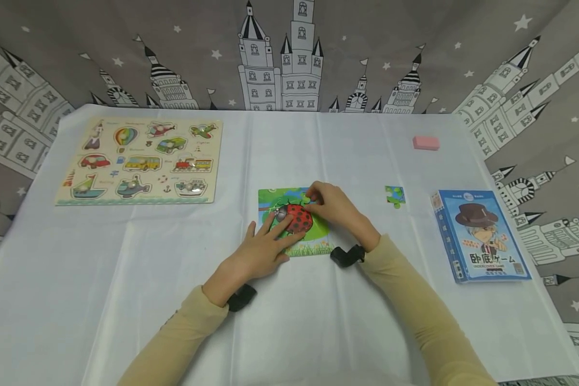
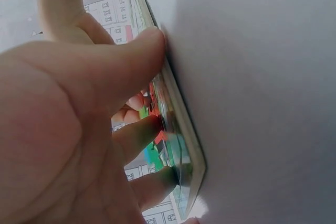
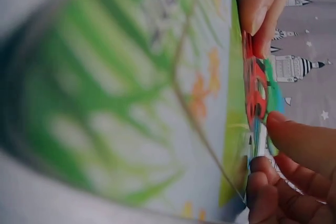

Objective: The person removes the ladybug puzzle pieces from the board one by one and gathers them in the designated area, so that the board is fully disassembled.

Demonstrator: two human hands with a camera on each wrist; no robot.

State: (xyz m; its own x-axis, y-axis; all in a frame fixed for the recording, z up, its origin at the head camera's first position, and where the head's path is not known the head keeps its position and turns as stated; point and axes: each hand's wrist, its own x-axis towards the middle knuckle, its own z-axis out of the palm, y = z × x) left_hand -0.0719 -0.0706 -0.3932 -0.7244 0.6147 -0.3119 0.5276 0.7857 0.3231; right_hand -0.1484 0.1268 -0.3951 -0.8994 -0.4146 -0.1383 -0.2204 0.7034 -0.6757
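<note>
A ladybug jigsaw puzzle (image 1: 311,248) lies flat at the middle of the white table, with green leaves, blue sky and grass on it. Across its lower left my left hand (image 1: 258,254) rests with spread, straight fingers, fingertips on the ladybug; in the left wrist view the thumb (image 2: 142,51) lies at the board's edge. Over the puzzle's upper right, my right hand (image 1: 335,203) pinches a puzzle piece (image 3: 256,137) between thumb and fingers. Fingers hide most of that piece. A loose green and blue cluster of puzzle pieces (image 1: 394,196) lies to the right.
A wooden vehicle puzzle board (image 1: 169,185) lies at the back left. To the right stand a blue game box (image 1: 480,236) and, farther back, a pink block (image 1: 425,142). Grey castle-print cloth (image 1: 347,48) surrounds the table.
</note>
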